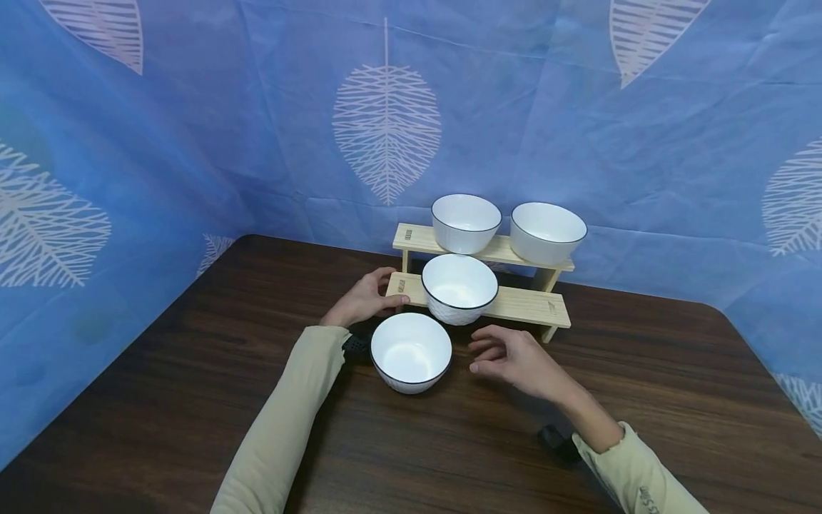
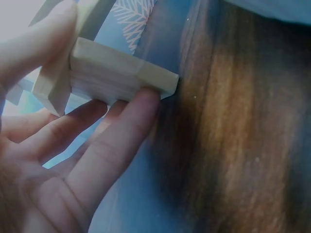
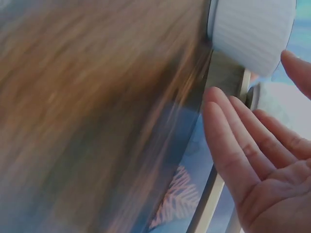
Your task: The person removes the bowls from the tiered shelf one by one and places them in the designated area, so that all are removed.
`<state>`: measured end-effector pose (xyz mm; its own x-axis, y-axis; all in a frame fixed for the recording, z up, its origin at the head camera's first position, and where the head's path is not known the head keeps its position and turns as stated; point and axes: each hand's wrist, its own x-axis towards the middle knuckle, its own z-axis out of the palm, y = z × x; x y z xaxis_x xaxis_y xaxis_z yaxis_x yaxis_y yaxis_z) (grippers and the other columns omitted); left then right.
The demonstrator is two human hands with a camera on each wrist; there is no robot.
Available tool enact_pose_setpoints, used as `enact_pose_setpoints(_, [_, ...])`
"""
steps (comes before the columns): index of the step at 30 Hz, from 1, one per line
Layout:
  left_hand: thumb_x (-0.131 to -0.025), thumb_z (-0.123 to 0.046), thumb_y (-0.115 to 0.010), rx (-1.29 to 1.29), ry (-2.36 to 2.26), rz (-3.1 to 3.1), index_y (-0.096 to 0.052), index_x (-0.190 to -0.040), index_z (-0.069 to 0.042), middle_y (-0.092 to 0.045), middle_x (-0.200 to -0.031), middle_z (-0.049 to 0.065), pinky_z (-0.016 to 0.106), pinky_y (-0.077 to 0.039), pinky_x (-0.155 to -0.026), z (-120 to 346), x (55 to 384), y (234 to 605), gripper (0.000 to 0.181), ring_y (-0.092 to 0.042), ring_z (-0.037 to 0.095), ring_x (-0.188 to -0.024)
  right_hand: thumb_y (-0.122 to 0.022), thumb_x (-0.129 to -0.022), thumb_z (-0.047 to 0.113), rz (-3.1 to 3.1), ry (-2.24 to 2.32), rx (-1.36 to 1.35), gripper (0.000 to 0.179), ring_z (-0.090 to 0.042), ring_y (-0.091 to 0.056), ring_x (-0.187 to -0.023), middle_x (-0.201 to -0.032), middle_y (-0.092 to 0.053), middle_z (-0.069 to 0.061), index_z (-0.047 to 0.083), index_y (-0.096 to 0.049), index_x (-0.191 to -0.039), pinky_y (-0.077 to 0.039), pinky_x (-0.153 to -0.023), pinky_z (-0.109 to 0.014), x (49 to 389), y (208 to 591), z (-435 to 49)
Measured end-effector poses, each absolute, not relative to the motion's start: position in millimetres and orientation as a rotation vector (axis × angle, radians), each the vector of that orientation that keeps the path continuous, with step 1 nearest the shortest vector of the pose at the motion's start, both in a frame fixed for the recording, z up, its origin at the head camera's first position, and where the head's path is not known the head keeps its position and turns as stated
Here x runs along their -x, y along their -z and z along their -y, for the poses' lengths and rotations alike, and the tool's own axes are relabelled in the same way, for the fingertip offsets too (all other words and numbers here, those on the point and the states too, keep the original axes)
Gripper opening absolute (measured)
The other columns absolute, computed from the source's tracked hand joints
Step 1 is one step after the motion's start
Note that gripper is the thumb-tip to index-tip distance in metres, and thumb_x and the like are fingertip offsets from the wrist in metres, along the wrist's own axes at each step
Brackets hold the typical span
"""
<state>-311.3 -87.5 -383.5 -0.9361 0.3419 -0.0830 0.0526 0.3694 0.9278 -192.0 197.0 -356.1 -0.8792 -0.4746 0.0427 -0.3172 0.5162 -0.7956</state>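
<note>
A two-step wooden rack carries white, dark-rimmed bowls. At the left end of its lower step, my left hand grips the board; in the left wrist view the thumb lies over the board and the fingers reach against the leg. One bowl sits on the lower step. In front of the rack, another bowl stands upright on the table. My right hand hovers to the right of that bowl, holding nothing; its fingers are extended in the right wrist view.
Side by side on the upper step stand a left bowl and a right bowl. The dark wooden table reaches back to a blue cloth with white leaf prints. Dark wrist cameras sit near both sleeves.
</note>
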Motion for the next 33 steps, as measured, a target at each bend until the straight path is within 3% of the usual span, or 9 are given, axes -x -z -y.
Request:
enact_pose_setpoints(15, [-0.097,-0.012,-0.072,-0.371,-1.534,-2.402,-0.022,-0.158,0.002,-0.044,-0.149,0.026,0.038,-0.058,-0.087,87.3,310.0,380.0,0.08,-0.066,0.032,-0.11,-0.075,-0.091,0.004,-2.773,1.394,0.497,0.053,-0.033,-0.071,-0.098,-0.12,-0.065,-0.029,-0.014,-0.051,-0.134,-0.059,-0.076,-0.033,197.9,347.5,-209.7])
enact_pose_setpoints(19, [-0.097,-0.013,-0.071,-0.385,-1.524,-2.401,-0.021,-0.158,0.002,-0.043,-0.149,0.026,0.038,-0.058,-0.087,88.0,310.2,378.8,0.08,-0.066,0.032,-0.11,-0.077,-0.09,0.005,-2.842,1.431,0.462,0.06,-0.036,-0.069,-0.103,-0.125,-0.063,-0.028,-0.012,-0.047,-0.138,-0.059,-0.081,-0.038,202.8,345.3,-210.0])
enact_pose_setpoints(24, [-0.098,-0.011,-0.07,-0.393,-1.551,-2.385,-0.022,-0.157,0.003,-0.048,-0.144,0.027,0.039,-0.058,-0.087,89.5,311.1,377.2,0.078,-0.066,0.033,-0.11,-0.077,-0.09,0.006,-2.778,1.549,0.449,0.074,-0.044,-0.057,-0.122,-0.139,-0.05,-0.031,-0.011,-0.032,-0.148,-0.052,-0.097,-0.053,210.4,344.1,-207.0])
enact_pose_setpoints(33, [-0.097,-0.01,-0.071,-0.399,-1.521,-2.392,-0.022,-0.156,0.005,-0.049,-0.143,0.027,0.039,-0.058,-0.087,87.8,309.9,377.8,0.078,-0.066,0.032,-0.109,-0.077,-0.089,0.007,-2.576,1.709,0.326,0.101,-0.049,-0.039,-0.138,-0.157,-0.024,-0.032,-0.005,-0.004,-0.158,-0.04,-0.109,-0.057,220.4,346.5,-199.0])
